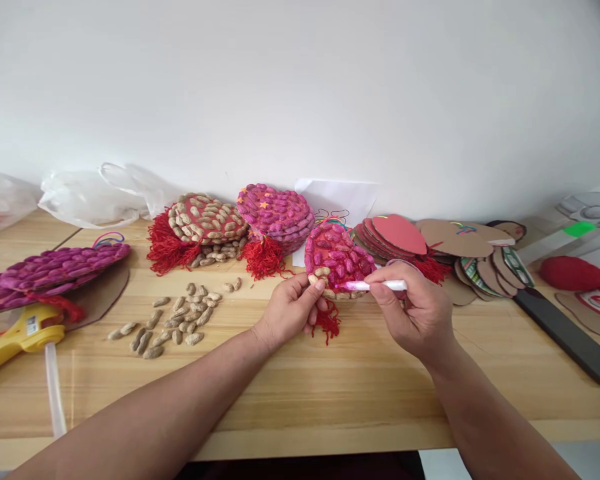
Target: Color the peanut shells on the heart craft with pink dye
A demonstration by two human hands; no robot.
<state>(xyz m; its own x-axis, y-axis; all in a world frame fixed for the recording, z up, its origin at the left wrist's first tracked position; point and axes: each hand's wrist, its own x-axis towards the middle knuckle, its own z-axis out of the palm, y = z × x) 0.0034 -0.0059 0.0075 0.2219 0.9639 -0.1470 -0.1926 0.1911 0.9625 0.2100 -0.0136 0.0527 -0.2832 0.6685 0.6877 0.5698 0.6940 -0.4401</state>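
My left hand (293,303) is closed on the lower left edge of a peanut-covered craft piece (333,250), thumb in front. Most of its peanuts are magenta, while a few along the lower edge are still natural tan. A red yarn tassel (327,323) hangs below it. My right hand (415,310) grips a white marker (380,285), whose magenta tip touches the peanuts near the bottom of the piece. Loose peanuts (185,313) lie on the table to the left of my left hand.
Finished-looking magenta peanut pieces (277,210) and a tan peanut piece (207,217) lean near the wall. Red and brown cardboard cutouts (400,233) are stacked right of centre. A yellow glue gun (23,333) lies left; a dark bar (567,337) and red yarn ball (573,273) lie right.
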